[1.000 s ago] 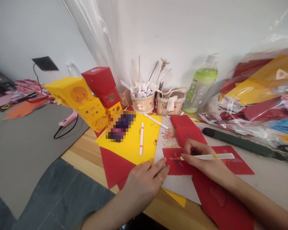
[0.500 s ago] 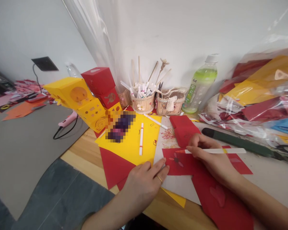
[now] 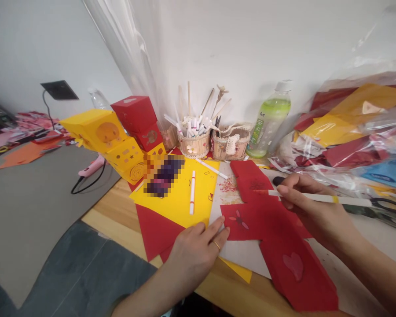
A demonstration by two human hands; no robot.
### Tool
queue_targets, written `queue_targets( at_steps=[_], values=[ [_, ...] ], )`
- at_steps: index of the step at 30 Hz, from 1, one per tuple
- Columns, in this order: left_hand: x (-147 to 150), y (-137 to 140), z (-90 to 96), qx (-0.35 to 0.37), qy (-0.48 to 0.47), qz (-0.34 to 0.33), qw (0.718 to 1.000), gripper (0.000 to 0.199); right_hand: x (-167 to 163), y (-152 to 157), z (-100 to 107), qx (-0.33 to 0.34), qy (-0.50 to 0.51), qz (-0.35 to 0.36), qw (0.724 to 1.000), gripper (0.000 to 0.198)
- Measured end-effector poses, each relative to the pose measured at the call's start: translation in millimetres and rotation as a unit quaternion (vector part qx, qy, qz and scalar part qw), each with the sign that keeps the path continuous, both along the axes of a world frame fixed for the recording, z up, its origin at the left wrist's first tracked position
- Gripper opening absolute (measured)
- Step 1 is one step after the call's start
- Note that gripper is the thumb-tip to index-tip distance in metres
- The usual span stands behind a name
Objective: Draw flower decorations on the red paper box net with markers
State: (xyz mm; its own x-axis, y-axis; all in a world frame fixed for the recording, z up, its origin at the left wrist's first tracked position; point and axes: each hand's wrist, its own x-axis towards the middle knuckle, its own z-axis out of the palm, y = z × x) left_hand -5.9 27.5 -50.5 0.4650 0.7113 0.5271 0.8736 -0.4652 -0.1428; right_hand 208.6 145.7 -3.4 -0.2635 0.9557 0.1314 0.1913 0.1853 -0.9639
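Observation:
A cross-shaped red paper cutout (image 3: 267, 226) lies flat on a pale board. It bears a small petal drawing (image 3: 239, 219) on the left flap and a pink heart-like shape (image 3: 293, 265) on the lower one. My left hand (image 3: 196, 248), a ring on one finger, rests with fingers stretched out at the cutout's left edge. Above the cutout's right side, my right hand (image 3: 312, 209) grips a white marker (image 3: 321, 197) with a yellow band. The marker's orange tip points left over the upper flap; whether it touches the paper I cannot tell.
Another white marker (image 3: 192, 193) lies on yellow paper (image 3: 171, 213). Behind stand a basket of markers (image 3: 194, 145), a second basket (image 3: 231, 147) and a green drink bottle (image 3: 270, 119). Stacked yellow boxes (image 3: 125, 154) and red boxes (image 3: 138, 116) are left; bagged paper scraps (image 3: 350, 127) right.
My right hand has lifted up and to the right with the marker, off the petal drawing on the left flap. My left hand stays at the paper's edge. The view has shifted slightly.

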Motion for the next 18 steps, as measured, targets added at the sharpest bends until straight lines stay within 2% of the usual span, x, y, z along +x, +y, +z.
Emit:
queue_targets(
  at_steps=[3, 5, 13, 18],
  values=[
    [0, 0, -1.0, -0.002, 0.007, 0.001, 1.0, 0.029, -4, -5, -4, -0.059, 0.027, 0.027, 0.998, 0.033],
    [-1, 0, -2.5, -0.003, 0.017, 0.002, 1.0, 0.029, -8, -9, -8, -0.078, 0.009, 0.042, 0.996, 0.032],
    [-1, -2, -4.4, -0.003, 0.02, 0.009, 1.0, 0.029, -13, -10, -16, -0.02, -0.064, 0.064, 0.996, 0.027],
    [0, -1, -2.9, 0.006, 0.0, 0.008, 1.0, 0.029, -16, -11, -14, -0.031, -0.067, 0.072, 0.995, 0.027]
  ],
)
